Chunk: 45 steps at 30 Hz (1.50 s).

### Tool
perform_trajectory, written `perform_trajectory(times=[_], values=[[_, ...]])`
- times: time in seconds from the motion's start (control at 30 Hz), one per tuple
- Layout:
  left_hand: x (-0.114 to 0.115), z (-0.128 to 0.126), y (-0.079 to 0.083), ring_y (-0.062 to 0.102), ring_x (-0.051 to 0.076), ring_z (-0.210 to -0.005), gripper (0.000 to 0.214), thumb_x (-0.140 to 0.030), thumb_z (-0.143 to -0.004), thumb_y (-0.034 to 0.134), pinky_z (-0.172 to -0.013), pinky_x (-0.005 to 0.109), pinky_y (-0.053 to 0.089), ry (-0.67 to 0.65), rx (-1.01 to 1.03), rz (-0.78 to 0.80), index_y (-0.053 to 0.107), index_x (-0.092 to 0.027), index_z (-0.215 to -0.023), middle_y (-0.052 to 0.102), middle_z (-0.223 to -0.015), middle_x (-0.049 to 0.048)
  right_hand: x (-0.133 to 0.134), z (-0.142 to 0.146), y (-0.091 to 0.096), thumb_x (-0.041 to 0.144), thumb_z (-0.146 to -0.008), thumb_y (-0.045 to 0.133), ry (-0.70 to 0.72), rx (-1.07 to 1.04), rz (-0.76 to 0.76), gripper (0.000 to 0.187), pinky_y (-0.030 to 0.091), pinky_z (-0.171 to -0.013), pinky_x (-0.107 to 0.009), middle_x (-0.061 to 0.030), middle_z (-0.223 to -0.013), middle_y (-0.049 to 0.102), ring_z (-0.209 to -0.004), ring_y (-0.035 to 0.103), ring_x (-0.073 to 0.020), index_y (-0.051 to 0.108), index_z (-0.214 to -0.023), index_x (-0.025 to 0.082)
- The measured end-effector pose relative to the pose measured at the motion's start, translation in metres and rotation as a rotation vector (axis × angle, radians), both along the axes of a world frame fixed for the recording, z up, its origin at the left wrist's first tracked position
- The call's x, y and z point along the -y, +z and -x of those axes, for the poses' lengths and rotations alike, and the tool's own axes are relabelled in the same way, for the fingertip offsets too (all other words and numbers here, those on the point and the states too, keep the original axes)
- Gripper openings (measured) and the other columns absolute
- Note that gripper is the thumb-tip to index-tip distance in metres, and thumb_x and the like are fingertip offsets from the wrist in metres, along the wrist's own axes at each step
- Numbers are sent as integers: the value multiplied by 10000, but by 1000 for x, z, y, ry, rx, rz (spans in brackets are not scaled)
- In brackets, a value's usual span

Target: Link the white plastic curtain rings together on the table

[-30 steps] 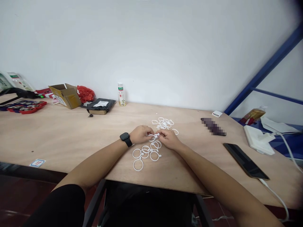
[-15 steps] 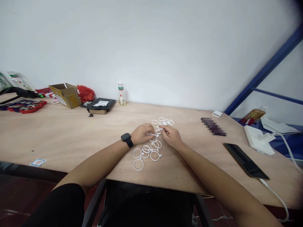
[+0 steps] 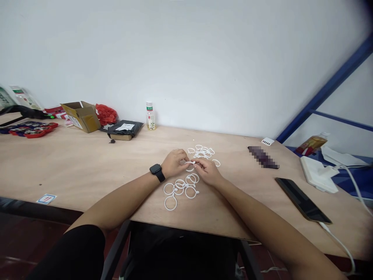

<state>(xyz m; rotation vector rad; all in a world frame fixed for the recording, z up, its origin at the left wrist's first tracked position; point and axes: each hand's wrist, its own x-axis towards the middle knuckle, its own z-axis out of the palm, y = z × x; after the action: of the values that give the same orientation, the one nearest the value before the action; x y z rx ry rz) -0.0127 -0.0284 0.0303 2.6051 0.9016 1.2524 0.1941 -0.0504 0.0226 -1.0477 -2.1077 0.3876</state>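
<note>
My left hand [image 3: 174, 163], with a black watch on the wrist, and my right hand [image 3: 208, 171] meet over the middle of the wooden table [image 3: 87, 171]. Both pinch a white plastic ring [image 3: 190, 165] between their fingertips. Just beyond my hands lies a loose pile of white rings [image 3: 202, 152]. In front of my hands, nearer to me, several linked white rings [image 3: 180, 188] lie flat on the wood.
A black phone [image 3: 301, 199] with a white cable lies at the right. A small bottle [image 3: 150, 116], a black parcel [image 3: 124, 130], a cardboard box [image 3: 81, 116] and a red bag [image 3: 106, 115] stand along the far wall. White devices [image 3: 317, 173] sit by a blue frame.
My right hand reached back to the far pile half a second ago and has come back to my left hand with a ring.
</note>
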Motion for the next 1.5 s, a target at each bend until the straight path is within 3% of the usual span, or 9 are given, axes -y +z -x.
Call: perform_trajectory(times=[0.3,0.63,0.73,0.83,0.97,1.13,1.3,1.37,1.5], values=[[4,-4,2,580,156,-777,286,-413,-913,557,-744,293,452,-156,-51,-47,664,-171,-806,638,-794,63,-3,-1,-4,165,-779,505,43,-38,-16,144,374,-574,-234,17,-628,590,-573,515,-130,645,-793,195],[1,-5,-3,589,167,-816,339,-452,-926,528,-779,305,449,-233,-143,28,648,-164,-795,660,-845,81,-1,-1,-2,85,-723,444,78,-12,-63,235,401,-580,-230,4,-614,634,-581,573,-134,647,-673,192],[-2,-3,-3,597,181,-849,329,-478,-898,566,-809,319,448,-216,-155,50,661,-166,-848,671,-876,83,-2,-4,-2,104,-762,458,47,-2,-109,261,443,-606,-239,-2,-675,686,-615,616,-145,698,-760,207],[-6,8,3,604,204,-908,360,-504,-847,625,-857,340,445,-176,-153,65,669,-167,-966,677,-933,92,-6,-10,-3,169,-837,479,-69,-16,-189,284,501,-695,-271,-28,-875,743,-756,675,-176,720,-975,223],[-17,31,14,601,205,-898,302,-438,-842,605,-875,338,438,-118,-223,107,681,-158,-926,674,-920,88,-17,-23,-3,225,-891,487,-228,-4,-293,320,521,-859,-328,-51,-1076,719,-921,677,-205,673,-1151,234],[-31,57,13,585,174,-821,224,-355,-719,645,-775,269,440,-25,-467,374,686,-166,-833,659,-865,44,-30,-35,-5,187,-833,543,-349,118,-200,391,542,-852,-376,-50,-1224,642,-863,667,-202,640,-1205,253],[-35,66,8,546,130,-659,322,-356,-624,699,-580,219,395,56,-535,679,667,-164,-881,620,-763,-6,-27,-29,-10,210,-848,543,-261,110,-192,271,550,-830,-350,-50,-1188,641,-975,648,-206,691,-1071,250],[-35,65,8,554,133,-675,317,-361,-619,713,-590,218,398,64,-532,669,661,-169,-866,625,-777,-5,-24,-24,-11,220,-866,536,-184,108,-211,243,543,-850,-345,-49,-1156,652,-1017,636,-204,692,-1049,249],[-33,56,5,568,149,-737,260,-412,-729,667,-674,239,424,33,-535,469,655,-167,-812,623,-825,27,-18,-19,-10,211,-870,542,-41,151,-208,220,541,-832,-331,-54,-1124,664,-1032,628,-204,682,-1038,236]])
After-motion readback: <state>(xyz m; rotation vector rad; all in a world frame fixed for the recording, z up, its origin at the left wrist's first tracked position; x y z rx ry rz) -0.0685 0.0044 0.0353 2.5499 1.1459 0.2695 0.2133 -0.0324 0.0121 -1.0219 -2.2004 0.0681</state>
